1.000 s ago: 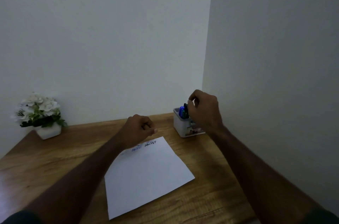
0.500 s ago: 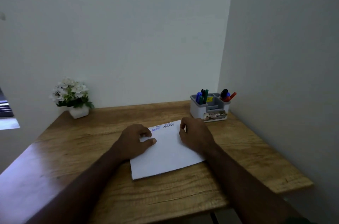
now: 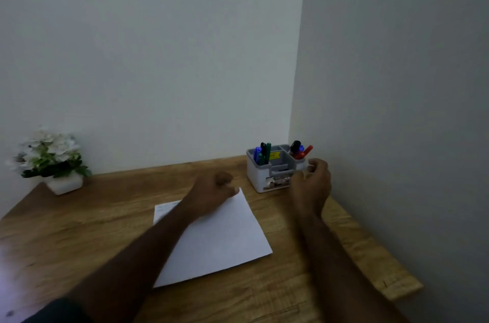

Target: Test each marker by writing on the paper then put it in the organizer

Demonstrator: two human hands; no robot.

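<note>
On the near half of the wooden table [image 3: 344, 238] lies the paper [image 3: 219, 240], thin and limp, likely to slide unless pinned. The left hand [image 3: 211, 194] rests loosely curled on its far edge, holding nothing. Further back on the right, the right hand [image 3: 312, 182] hangs beside the organizer [image 3: 274, 177], fingers loosely bent around nothing. Markers [image 3: 264, 154] stand upright in its far compartments: light, stiff, smooth barrels, best pinched just below the cap. Far left sits a flower pot [image 3: 64, 183].
</note>
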